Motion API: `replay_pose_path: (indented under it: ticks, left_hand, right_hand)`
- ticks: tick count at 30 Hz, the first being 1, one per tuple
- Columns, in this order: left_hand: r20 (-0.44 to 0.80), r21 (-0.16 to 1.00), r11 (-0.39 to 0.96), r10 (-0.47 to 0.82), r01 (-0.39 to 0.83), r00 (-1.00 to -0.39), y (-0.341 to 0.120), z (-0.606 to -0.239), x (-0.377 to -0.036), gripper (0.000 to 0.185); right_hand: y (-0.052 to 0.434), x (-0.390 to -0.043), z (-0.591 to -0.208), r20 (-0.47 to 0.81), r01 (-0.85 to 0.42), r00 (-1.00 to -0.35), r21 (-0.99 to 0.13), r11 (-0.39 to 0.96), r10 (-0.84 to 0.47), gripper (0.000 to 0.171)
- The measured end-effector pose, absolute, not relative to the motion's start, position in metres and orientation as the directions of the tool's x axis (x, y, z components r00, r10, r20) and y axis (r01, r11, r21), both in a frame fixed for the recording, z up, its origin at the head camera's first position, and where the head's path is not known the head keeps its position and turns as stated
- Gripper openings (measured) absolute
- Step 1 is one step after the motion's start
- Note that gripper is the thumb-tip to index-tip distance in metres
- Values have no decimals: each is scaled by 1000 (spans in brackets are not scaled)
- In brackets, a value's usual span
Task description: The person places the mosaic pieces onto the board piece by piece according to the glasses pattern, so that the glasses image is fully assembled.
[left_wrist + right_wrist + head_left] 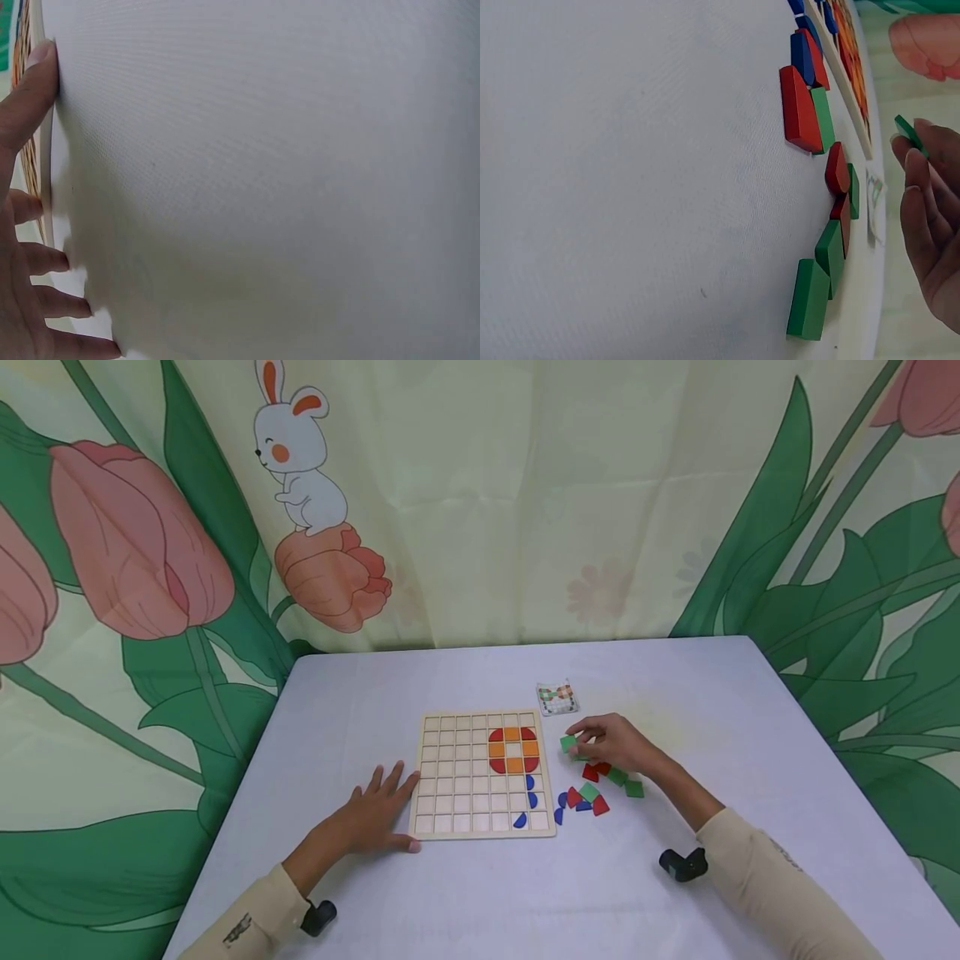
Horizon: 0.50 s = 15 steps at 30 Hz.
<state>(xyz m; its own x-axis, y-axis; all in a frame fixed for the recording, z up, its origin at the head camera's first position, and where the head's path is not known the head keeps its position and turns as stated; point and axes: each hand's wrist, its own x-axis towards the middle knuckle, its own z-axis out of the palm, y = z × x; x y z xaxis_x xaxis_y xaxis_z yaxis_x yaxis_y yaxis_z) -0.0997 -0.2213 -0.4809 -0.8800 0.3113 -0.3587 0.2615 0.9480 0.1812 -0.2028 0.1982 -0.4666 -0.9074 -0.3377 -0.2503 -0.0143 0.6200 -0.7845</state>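
My right hand (617,745) pinches a green square block (567,743) between thumb and fingertips, right of the board; in the right wrist view the same block appears edge-on, raised off the table. With fingers spread, my left hand (372,820) rests at the left edge of the wooden grid board (453,788), thumb near its lower left corner. Red and orange pieces form a ring around one cell in the board's upper right. Below that ring, several blue half-round pieces (520,820) lie on the grid.
Loose red, green and blue pieces lie right of the board, among them a red piece (601,806) and a green block (634,789). Behind them is a small pattern card (557,697). A printed curtain (480,510) hangs along the table's back edge.
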Motion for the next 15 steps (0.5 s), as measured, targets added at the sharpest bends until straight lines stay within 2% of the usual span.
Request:
replay_pose_path:
  ticks: [15]
  left_hand:
    - [-338,191,942,326,274,-883,-223,-480,-98,111]
  right_hand:
    - [172,-202,-462,-206,-79,-880,-825,560,-428,34]
